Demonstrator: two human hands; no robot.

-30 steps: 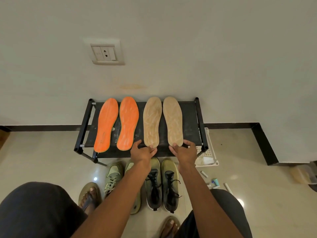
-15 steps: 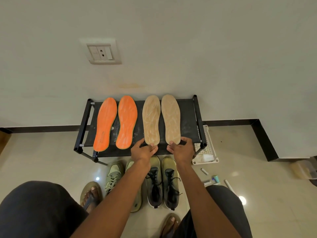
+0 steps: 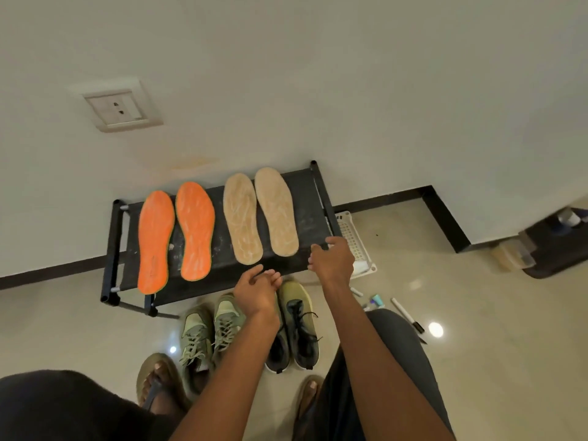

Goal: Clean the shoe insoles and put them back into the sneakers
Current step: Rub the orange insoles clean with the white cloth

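Note:
Two orange insoles (image 3: pixel 156 240) (image 3: pixel 194 230) and two tan insoles (image 3: pixel 242 223) (image 3: pixel 276 211) lie side by side on a low black rack (image 3: pixel 305 202) against the wall. My left hand (image 3: pixel 257 291) hovers at the rack's front edge below the tan insoles, fingers loosely curled and holding nothing. Off the insoles, my right hand (image 3: pixel 332 259) hangs over the rack's right front corner, fingers relaxed. On the floor in front stand a pair of green sneakers (image 3: pixel 203 332) and a pair of olive and black sneakers (image 3: pixel 300 326), partly hidden by my left arm.
A white plastic basket (image 3: pixel 353 240) sits on the floor right of the rack. A small tube (image 3: pixel 377 301), a marker (image 3: pixel 407 315) and other small items lie on the tiles nearby. My sandalled feet (image 3: pixel 157 383) are near the sneakers. A wall socket (image 3: pixel 116 106) is above.
Both hands have let go of the heels of the tan insoles. The right hand has moved right toward the rack's corner. The view has tilted and swung right.

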